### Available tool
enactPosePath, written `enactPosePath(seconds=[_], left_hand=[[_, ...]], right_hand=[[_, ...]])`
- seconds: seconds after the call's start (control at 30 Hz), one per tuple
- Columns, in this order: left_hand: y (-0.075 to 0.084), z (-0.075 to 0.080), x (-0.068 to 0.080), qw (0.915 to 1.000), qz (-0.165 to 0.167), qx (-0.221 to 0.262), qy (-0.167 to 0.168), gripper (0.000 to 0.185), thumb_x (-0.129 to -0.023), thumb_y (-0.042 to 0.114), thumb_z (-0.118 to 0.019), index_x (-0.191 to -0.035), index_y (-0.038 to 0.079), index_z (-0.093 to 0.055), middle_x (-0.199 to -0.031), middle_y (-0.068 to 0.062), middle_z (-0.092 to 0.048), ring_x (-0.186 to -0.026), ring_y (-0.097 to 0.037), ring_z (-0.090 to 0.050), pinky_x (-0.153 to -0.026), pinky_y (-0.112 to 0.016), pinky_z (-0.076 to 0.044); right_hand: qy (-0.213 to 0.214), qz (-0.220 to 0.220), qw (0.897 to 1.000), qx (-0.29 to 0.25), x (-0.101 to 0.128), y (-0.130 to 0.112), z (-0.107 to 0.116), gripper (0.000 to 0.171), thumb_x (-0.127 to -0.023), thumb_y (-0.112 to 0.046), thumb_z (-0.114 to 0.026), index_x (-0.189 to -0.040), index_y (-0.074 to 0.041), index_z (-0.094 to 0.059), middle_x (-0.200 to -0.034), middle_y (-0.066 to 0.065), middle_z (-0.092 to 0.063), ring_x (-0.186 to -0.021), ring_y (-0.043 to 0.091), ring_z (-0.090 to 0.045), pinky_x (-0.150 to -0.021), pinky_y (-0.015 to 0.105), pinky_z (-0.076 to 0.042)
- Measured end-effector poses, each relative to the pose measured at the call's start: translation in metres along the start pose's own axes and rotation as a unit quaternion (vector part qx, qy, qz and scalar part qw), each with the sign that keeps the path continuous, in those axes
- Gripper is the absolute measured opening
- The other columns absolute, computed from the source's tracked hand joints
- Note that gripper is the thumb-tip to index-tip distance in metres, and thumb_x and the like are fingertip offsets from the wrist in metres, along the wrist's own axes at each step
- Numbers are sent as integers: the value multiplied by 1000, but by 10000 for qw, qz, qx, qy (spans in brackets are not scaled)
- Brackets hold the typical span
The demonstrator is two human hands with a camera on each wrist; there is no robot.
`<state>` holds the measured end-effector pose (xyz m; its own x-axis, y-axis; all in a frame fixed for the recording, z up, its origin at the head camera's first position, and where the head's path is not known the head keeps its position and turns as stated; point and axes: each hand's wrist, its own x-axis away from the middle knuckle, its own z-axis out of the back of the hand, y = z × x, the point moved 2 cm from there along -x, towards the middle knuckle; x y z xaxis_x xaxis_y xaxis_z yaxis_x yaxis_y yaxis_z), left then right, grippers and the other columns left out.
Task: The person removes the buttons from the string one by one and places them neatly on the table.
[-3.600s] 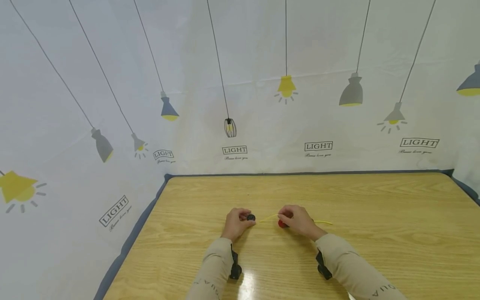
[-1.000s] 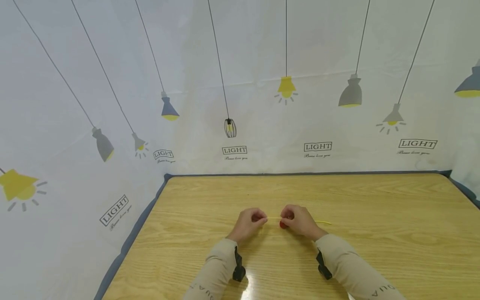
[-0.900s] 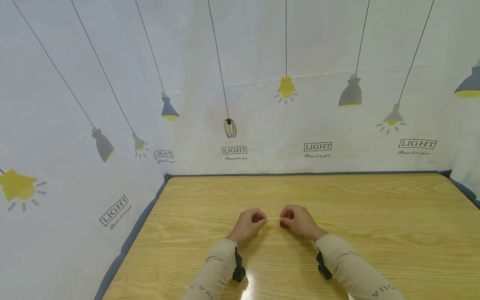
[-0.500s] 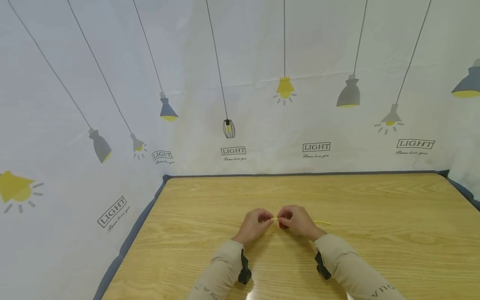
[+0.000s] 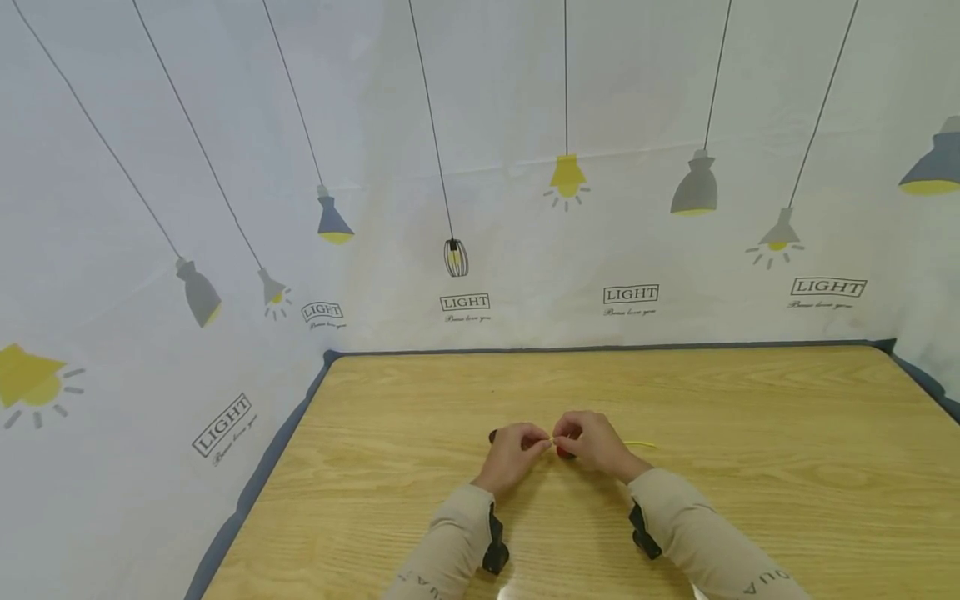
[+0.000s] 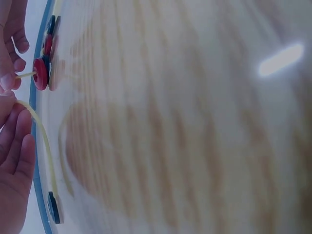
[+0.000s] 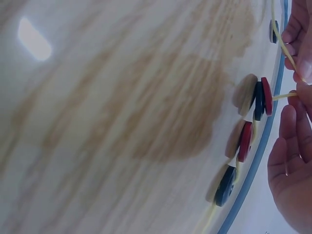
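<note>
Moved in from the left since the earliest head view: left hand (image 5: 516,446), then well apart from the right hand (image 5: 592,440), now fingertip to fingertip with it at mid tabletop (image 5: 750,417). Gone from the left fingers: the dark button (image 5: 492,436), now lying on the wood just left of that hand, partly hidden behind it. Shortened too: the bare stretch of yellow cord (image 5: 641,444) once showing between the hands, now only a tiny gap.

Left hand curled, pinching the free end of the cord. Right hand curled likewise, pinching the cord just beside the red button (image 5: 564,451) already strung, which sits under its fingertips. Visible in the right wrist view: further red and dark buttons (image 7: 243,141) threaded on the same cord, resting on the tabletop close to the right palm. Rest of the cord trailing off to the right behind that hand.
</note>
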<state>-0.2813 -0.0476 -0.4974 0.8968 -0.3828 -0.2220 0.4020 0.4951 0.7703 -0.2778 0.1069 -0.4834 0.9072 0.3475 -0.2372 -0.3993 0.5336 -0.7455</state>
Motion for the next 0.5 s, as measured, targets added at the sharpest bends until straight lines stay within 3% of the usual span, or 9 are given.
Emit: enactPosePath(seconds=[0.5], left_hand=[[4, -2, 1, 9999, 35, 92, 28, 8, -86, 13, -58, -84, 9, -64, -79, 4, -61, -71, -5, -52, -64, -19, -43]], right_hand=[[22, 59, 9999, 140, 2, 13, 4, 5, -77, -6, -67, -75, -8, -63, -71, -3, -59, -68, 12, -55, -63, 26, -46]])
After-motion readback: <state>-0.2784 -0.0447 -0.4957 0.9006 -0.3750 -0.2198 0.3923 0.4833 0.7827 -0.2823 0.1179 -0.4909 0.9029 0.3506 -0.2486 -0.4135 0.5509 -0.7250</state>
